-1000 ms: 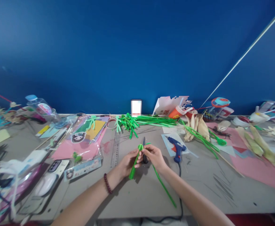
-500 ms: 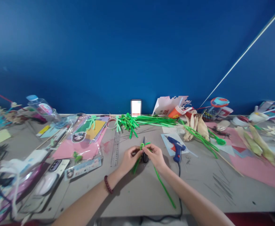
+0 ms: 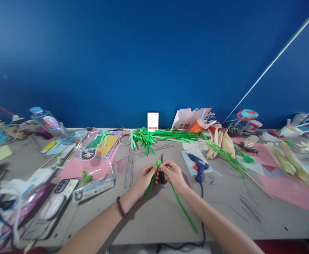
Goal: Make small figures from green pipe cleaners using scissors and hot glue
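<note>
My left hand (image 3: 147,178) is closed on a bundle of green pipe cleaners (image 3: 149,187), its stems slanting down to the left. A small coiled green knob tops the bundle, just above the fingertips. My right hand (image 3: 172,173) pinches near that knob, and a long green pipe cleaner (image 3: 184,207) trails from under it down to the right. What lies right between the right fingertips is hidden. Scissors (image 3: 162,176) with dark handles lie on the table between the two hands, blades pointing away.
Green pipe cleaners (image 3: 175,135) lie in a pile at the back. A blue glue gun (image 3: 198,166) rests on paper to the right, its cable running to the front edge. A ruler (image 3: 129,169), phone (image 3: 67,185) and pink sheets (image 3: 75,165) are on the left.
The coiled green knob now shows as a tighter round shape, and a loose end near the right fingers is no longer visible. The bundle in my left hand has tilted further left.
</note>
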Available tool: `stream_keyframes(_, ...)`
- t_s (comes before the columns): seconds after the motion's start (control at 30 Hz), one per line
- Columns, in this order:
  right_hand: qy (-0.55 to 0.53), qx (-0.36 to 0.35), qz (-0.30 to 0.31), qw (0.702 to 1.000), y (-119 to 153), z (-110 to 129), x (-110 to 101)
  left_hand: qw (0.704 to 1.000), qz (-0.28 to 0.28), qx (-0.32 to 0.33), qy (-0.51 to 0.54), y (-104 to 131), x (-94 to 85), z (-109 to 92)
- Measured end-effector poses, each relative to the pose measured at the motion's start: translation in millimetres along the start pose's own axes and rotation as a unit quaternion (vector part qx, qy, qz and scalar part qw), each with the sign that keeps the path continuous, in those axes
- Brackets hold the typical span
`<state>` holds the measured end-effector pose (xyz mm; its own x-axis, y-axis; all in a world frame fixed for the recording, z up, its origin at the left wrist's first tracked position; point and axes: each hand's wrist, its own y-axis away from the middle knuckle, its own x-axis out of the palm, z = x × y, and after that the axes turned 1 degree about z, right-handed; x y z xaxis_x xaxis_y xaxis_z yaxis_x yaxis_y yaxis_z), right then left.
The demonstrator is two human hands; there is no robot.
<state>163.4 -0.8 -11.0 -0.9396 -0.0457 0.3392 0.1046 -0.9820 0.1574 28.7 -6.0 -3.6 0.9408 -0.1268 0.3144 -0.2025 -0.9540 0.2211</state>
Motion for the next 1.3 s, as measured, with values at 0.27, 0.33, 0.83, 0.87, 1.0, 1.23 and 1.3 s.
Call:
stream_keyframes(0.27, -0.038, 0.030, 0.023, 0.999, 2.0, 2.4, 1.1, 0.994, 0.035, -0.037, 0.099, -1.2, -2.0, 1.7)
stream_keyframes(0.33, -0.048, 0.033, 0.027, 0.998, 2.4, 2.9, 1.4, 0.990, 0.051, -0.051, 0.123, -1.9, -2.7, 2.9)
stream_keyframes(0.83, -0.005, 0.013, -0.007, 1.000, 3.4, 5.6, 3.3, 0.992, 0.031, -0.055, 0.111, -2.3, -4.0, 4.6)
stream_keyframes(0.87, -0.004, 0.012, -0.007, 1.000, 3.2, 5.3, 3.3, 0.991, 0.029, -0.055, 0.118, -2.6, -4.2, 4.8)
stream_keyframes(1.0, 0.004, 0.001, -0.008, 1.000, 2.5, 3.3, 2.3, 0.987, 0.032, -0.060, 0.148, -3.7, -5.0, 3.5)
stream_keyframes(1.23, 0.046, -0.028, -0.013, 0.998, 0.9, -0.2, 0.2, 0.983, 0.045, -0.063, 0.166, -5.3, -7.2, 1.3)
stream_keyframes(1.3, 0.081, -0.047, -0.023, 0.995, 0.7, -0.2, -0.1, 0.982, 0.048, -0.054, 0.173, -5.9, -6.9, 2.1)
